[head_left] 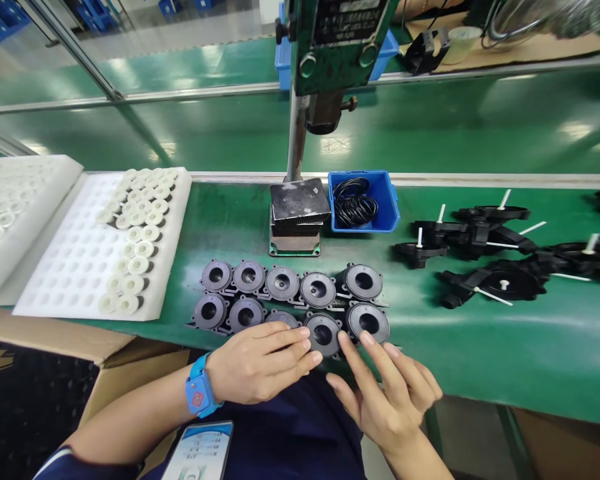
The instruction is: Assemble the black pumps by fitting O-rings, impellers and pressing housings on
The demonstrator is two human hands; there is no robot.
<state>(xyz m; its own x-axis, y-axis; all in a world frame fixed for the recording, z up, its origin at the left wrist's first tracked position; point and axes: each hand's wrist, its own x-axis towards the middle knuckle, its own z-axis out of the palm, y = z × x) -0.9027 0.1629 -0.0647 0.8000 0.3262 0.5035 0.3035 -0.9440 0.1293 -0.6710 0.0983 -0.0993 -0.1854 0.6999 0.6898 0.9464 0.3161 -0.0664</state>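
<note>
Two rows of round dark-grey plastic housings with a hole in the middle lie at the near edge of the green bench. My left hand [263, 363], with a blue wrist strap [200, 388], reaches over the front row. Its fingers are stretched out, and their tips are at the left side of one front housing [324, 335]. On that housing's right side is my right hand [393, 393], fingers spread, the index fingertip near its rim. The middle finger of this hand is by the rim of the rightmost front housing [368, 322]. Another front housing [281, 319] is partly hidden by my left hand.
A green press [340, 50] stands over a black metal block [300, 203]. Beside it is a blue bin [391, 213] holding black rings. White foam trays [63, 267] with pale round parts [139, 265] lie left. Black assemblies with white sticks [510, 283] lie right. An open carton [130, 373] stands below left.
</note>
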